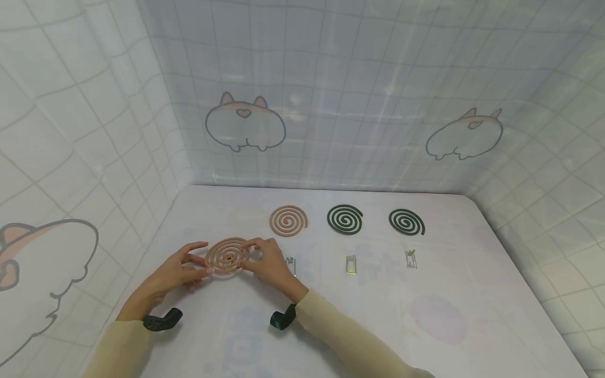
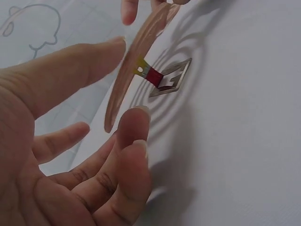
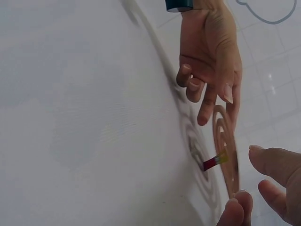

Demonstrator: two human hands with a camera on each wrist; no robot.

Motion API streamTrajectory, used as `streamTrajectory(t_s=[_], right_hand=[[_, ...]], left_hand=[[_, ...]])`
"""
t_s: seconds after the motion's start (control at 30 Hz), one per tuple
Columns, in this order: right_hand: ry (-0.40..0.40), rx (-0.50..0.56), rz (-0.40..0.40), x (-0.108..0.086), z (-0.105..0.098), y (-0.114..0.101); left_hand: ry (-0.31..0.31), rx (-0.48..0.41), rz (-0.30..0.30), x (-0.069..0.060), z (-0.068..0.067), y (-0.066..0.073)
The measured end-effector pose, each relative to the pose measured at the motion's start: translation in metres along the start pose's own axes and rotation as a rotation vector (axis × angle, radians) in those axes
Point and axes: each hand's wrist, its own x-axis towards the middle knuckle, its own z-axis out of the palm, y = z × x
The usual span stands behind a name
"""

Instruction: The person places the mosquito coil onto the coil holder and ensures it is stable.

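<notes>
Inspector: Condition of the left hand?
Me: My left hand (image 1: 178, 269) is at the left edge of a flat, round, light-brown spiral coil (image 2: 128, 75). Its fingers are spread and relaxed, some above the rim and some below. Contact cannot be confirmed.

Inspector: The right?
Me: My right hand (image 1: 270, 261) is bent round the opposite edge, fingertips at the rim. Whether they pinch it or merely lie against it, I cannot tell.

Inspector: Position of the coil?
Me: Raised over the white table (image 1: 472, 262), between my two hands. A narrow yellow-and-red tab (image 2: 153, 76) reaches its middle, rising aslant from a rectangular silver metal base (image 2: 184, 74) beneath. A spiral shadow falls on the surface below.

Inspector: Other items noted?
Me: To the right in the far row, a second light-brown spiral coil (image 1: 288, 220), then a dark green spiral coil (image 1: 345, 219) and another dark green spiral coil (image 1: 405, 221), all lying flat. Nearer me, one small rectangular metal stand (image 1: 290, 260) is just beside my right hand, with a yellowish metal stand (image 1: 347, 265) and a silvery metal stand (image 1: 410, 259) further right.

Inspector: Clothing and surroundings?
Me: Pale yellow sleeves (image 1: 347, 331), a black device (image 1: 163, 319) at my left wrist, and grid-patterned sheeting (image 1: 350, 115) behind the table.
</notes>
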Motion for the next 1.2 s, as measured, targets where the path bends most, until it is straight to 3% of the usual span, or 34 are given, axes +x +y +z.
streamTrajectory(t_s=[0.33,0.5,0.63,0.9,1.2], right_hand=[[-0.026,0.080,-0.015,-0.001,-0.018,-0.010],[-0.040,0.130,-0.047,-0.005,-0.031,-0.013],[-0.024,0.166,-0.049,-0.008,-0.040,-0.013],[0.023,0.196,-0.033,-0.014,-0.057,-0.006],[0.045,0.183,-0.027,-0.015,-0.078,0.005]], left_hand=[[0.044,0.040,0.046,-0.006,-0.007,0.012],[0.051,0.074,0.107,-0.008,-0.007,0.019],[0.054,0.095,0.161,-0.006,-0.003,0.028],[0.050,0.121,0.209,0.000,0.006,0.049],[0.006,0.124,0.261,0.013,0.018,0.065]])
